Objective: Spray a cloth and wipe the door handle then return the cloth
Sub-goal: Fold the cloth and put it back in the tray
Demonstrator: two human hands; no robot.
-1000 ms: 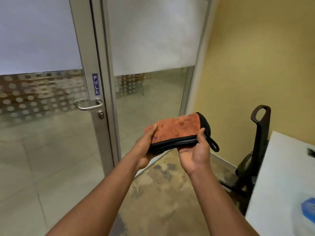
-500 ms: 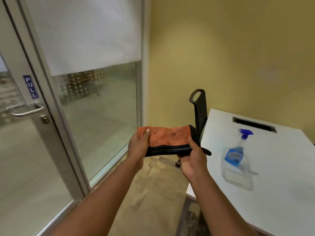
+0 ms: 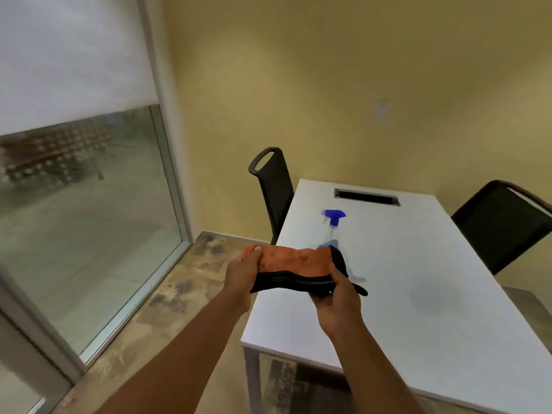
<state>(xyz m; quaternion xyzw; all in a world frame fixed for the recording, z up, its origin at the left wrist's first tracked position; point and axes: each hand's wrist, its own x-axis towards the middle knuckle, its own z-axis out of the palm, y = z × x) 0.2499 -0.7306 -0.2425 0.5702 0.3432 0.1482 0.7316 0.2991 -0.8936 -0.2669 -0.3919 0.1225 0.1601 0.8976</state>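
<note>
Both hands hold a folded orange cloth (image 3: 294, 261) with black edging, stretched level between them over the near left edge of the white table (image 3: 424, 279). My left hand (image 3: 243, 271) grips its left end and my right hand (image 3: 336, 294) grips its right end. Just behind the cloth stands a clear spray bottle with a blue trigger head (image 3: 334, 216); the cloth hides its lower part. The door handle is out of view.
A black chair (image 3: 273, 186) stands at the table's far left side and another black chair (image 3: 501, 222) at its right. A glass wall panel (image 3: 83, 216) with a metal frame runs along the left. A yellow wall stands behind. The table has a cable slot (image 3: 366, 197).
The view has swung right, away from the door and its handle, to the table. Both hands have kept their hold on the cloth, which now hangs over the table's edge.
</note>
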